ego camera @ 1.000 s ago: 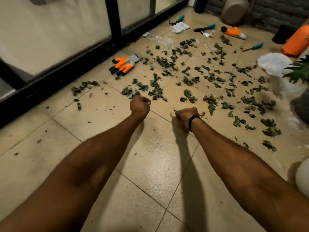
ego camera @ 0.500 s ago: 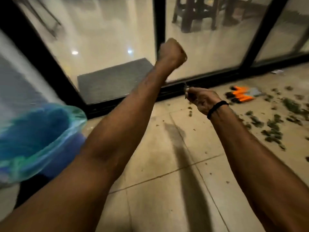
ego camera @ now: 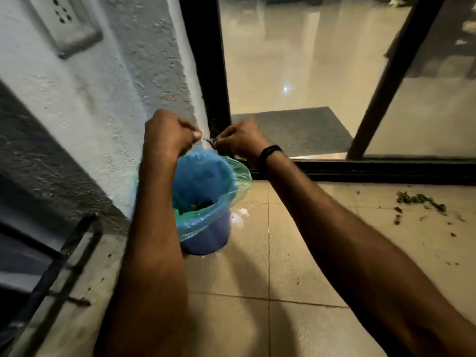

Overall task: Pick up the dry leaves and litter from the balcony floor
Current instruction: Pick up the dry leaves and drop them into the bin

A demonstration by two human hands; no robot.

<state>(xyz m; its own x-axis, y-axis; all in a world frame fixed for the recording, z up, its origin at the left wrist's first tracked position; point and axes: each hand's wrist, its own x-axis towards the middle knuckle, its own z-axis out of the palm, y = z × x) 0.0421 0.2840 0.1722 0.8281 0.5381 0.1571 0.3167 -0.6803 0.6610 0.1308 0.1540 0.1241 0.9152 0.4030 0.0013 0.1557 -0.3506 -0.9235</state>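
I now have the left hand [ego camera: 168,134] and right hand [ego camera: 240,140] above the bin [ego camera: 208,240], off the floor, each grip clenched on leaves [ego camera: 211,142], ready to drop.

Whatever the left hand [ego camera: 167,135] grips is hidden inside its fist.

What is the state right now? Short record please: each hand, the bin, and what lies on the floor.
left hand: fist clenched, held by the bin's rim, contents hidden
right hand: pinches leaf scraps above the bin
bin: blue, lined with a green bag, dark debris inside
floor: loose leaves lie to the right, near the door track
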